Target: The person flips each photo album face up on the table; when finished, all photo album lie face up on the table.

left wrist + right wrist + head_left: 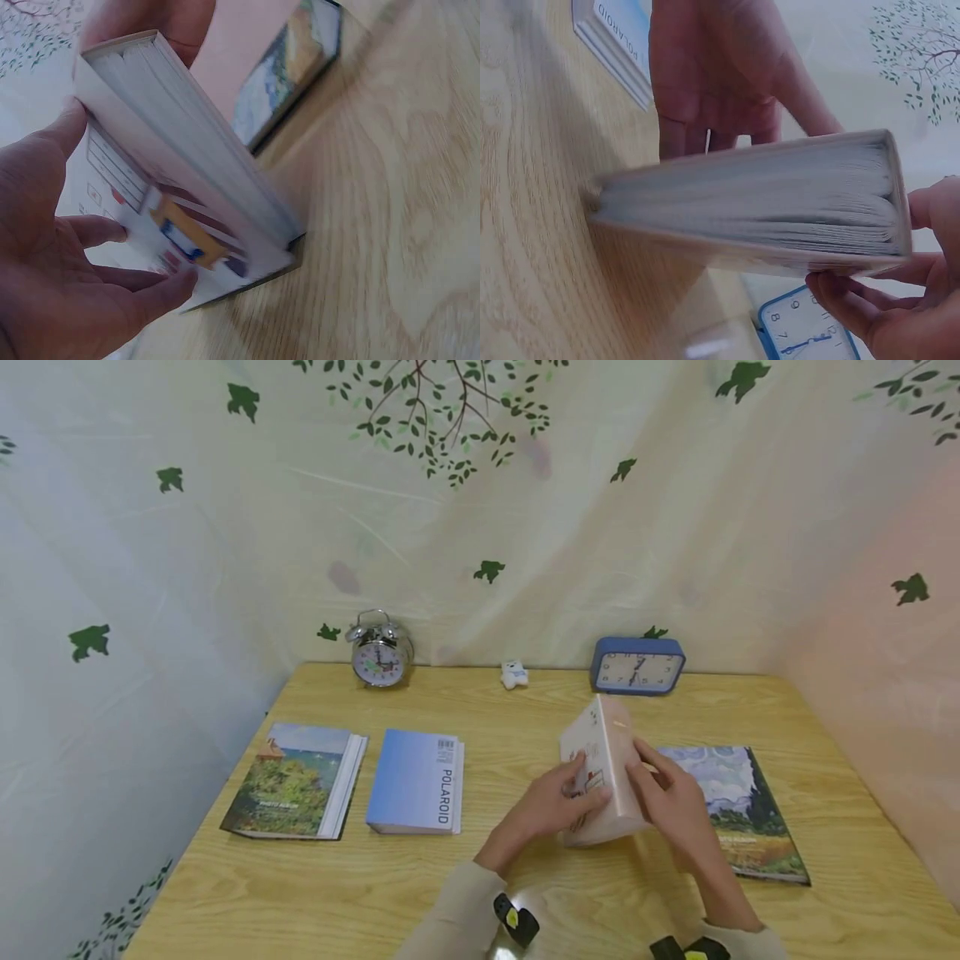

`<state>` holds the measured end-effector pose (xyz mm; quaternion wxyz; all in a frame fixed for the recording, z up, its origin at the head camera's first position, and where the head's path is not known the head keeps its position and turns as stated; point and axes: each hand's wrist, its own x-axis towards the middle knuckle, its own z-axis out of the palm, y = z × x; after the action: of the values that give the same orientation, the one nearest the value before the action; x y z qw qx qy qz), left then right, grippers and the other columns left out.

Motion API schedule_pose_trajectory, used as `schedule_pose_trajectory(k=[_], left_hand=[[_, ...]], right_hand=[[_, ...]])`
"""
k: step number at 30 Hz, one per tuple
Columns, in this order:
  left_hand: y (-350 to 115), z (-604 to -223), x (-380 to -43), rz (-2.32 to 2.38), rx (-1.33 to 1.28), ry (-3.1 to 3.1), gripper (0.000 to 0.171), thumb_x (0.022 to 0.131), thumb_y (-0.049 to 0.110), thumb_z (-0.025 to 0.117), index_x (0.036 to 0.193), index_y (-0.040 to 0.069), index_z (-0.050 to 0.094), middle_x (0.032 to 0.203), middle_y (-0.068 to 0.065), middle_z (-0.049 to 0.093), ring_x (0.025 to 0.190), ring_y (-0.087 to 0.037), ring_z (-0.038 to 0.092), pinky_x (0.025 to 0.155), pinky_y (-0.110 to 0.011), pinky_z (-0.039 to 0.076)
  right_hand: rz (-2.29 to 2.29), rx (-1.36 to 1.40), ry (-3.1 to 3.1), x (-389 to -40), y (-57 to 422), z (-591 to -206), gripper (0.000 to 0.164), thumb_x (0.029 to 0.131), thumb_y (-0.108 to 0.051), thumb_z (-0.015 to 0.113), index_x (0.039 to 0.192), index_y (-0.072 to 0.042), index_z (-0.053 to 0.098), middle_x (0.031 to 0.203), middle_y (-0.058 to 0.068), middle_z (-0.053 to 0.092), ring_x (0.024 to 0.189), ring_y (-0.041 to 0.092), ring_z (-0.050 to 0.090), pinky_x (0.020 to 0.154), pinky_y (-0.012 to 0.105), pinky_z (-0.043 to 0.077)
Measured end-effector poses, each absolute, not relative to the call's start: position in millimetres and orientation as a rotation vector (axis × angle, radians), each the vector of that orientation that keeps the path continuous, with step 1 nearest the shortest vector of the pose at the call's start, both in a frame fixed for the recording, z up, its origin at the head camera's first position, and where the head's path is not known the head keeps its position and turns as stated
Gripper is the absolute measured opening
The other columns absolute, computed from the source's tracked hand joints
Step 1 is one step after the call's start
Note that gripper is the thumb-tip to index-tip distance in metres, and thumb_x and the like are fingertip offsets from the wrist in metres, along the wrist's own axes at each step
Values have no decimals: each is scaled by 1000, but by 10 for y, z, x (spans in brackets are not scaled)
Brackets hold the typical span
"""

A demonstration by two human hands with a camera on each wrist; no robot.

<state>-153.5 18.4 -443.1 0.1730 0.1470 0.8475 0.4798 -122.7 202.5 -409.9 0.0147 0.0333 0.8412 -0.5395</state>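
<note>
A thick photo album [617,752] with a pale pink spine and a white printed cover is held up at a tilt between both hands. My left hand [551,802] holds it by the printed cover, fingers spread over the drawing and thumb along the edge by the spine. On the other side, my right hand [675,802] grips the spine edge, its thumb on the spine and fingers against the far cover. Both wrist views show the page ends [780,202] packed between closed covers. Behind the right hand, a landscape-painting album [757,827] lies partly hidden.
Left on the wooden table [315,893] lie another painted-cover album [288,785] and a blue Polaroid album [412,781]. Along the back stand a silver twin-bell alarm clock [378,656], a small white figurine [514,675] and a blue rectangular clock [637,667], before a leaf-printed curtain [465,527].
</note>
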Motion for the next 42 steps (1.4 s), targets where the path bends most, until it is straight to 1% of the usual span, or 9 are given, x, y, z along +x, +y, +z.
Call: schedule_pose_trajectory(k=[2, 5, 12, 19, 23, 27, 33, 38, 42], left_hand=[[165, -4436, -1550, 1430, 396, 2343, 74, 82, 66, 48, 145, 33, 27, 142, 2, 40, 117, -13, 48, 92, -35, 44], [115, -4426, -1570, 1525, 357, 2259, 69, 82, 65, 50, 143, 39, 28, 141, 5, 41, 120, -14, 48, 92, -35, 45], [-9, -4276, -1613, 1751, 388, 2138, 59, 87, 48, 58, 140, 44, 31, 140, 10, 41, 120, -16, 49, 92, -32, 45], [-119, -4119, -1619, 1774, 323, 2237, 60, 88, 39, 60, 142, 33, 34, 135, -2, 49, 118, -20, 51, 91, -35, 46], [-189, -4078, -1616, 1751, 326, 2276, 60, 89, 36, 60, 143, 28, 34, 135, -4, 49, 118, -22, 51, 90, -35, 47], [-262, -4057, -1629, 1728, 332, 2321, 61, 89, 35, 60, 143, 25, 34, 134, -5, 50, 119, -23, 51, 89, -34, 48], [-360, -4042, -1664, 1588, 406, 2485, 63, 89, 37, 60, 144, 20, 34, 141, -8, 41, 120, -26, 48, 88, -37, 48], [-406, -4043, -1673, 1441, 414, 2657, 62, 87, 39, 61, 141, 18, 39, 143, -19, 32, 121, -34, 43, 90, -46, 45], [-445, -4054, -1671, 1396, 348, 2717, 62, 86, 39, 63, 139, 16, 43, 141, -22, 33, 118, -36, 45, 88, -47, 46]], right_hand=[[-1712, 75, 2600, -1225, 2019, -4087, 60, 93, -48, 46, 144, -22, 33, 141, 8, 41, 112, 30, 53, 68, 30, 53], [-1719, 25, 2583, -1233, 2006, -4072, 57, 93, -46, 46, 144, -23, 33, 141, 9, 41, 116, 30, 51, 71, 31, 54], [-1714, -52, 2529, -1290, 1916, -4048, 56, 93, -43, 49, 144, -26, 33, 138, 12, 42, 121, 31, 47, 81, 38, 52], [-1718, -178, 2554, -1319, 1772, -4039, 55, 92, -42, 52, 142, -26, 36, 135, 13, 46, 119, 32, 48, 87, 44, 48], [-1725, -204, 2573, -1334, 1708, -4067, 54, 91, -42, 53, 141, -28, 38, 134, 11, 47, 118, 31, 49, 87, 43, 48], [-1716, -215, 2574, -1352, 1635, -4103, 54, 91, -45, 52, 141, -27, 39, 136, 8, 46, 120, 29, 48, 90, 46, 46], [-1655, -292, 2570, -1381, 1516, -4207, 52, 93, -46, 47, 139, -23, 42, 141, 4, 42, 124, 27, 43, 96, 51, 39], [-1643, -345, 2530, -1383, 1462, -4338, 49, 95, -39, 47, 139, -19, 43, 140, 11, 41, 123, 30, 43, 96, 50, 40], [-1524, -298, 2586, -1403, 1459, -4467, 50, 94, -38, 49, 139, -18, 43, 139, 15, 41, 125, 34, 40, 98, 50, 37]])
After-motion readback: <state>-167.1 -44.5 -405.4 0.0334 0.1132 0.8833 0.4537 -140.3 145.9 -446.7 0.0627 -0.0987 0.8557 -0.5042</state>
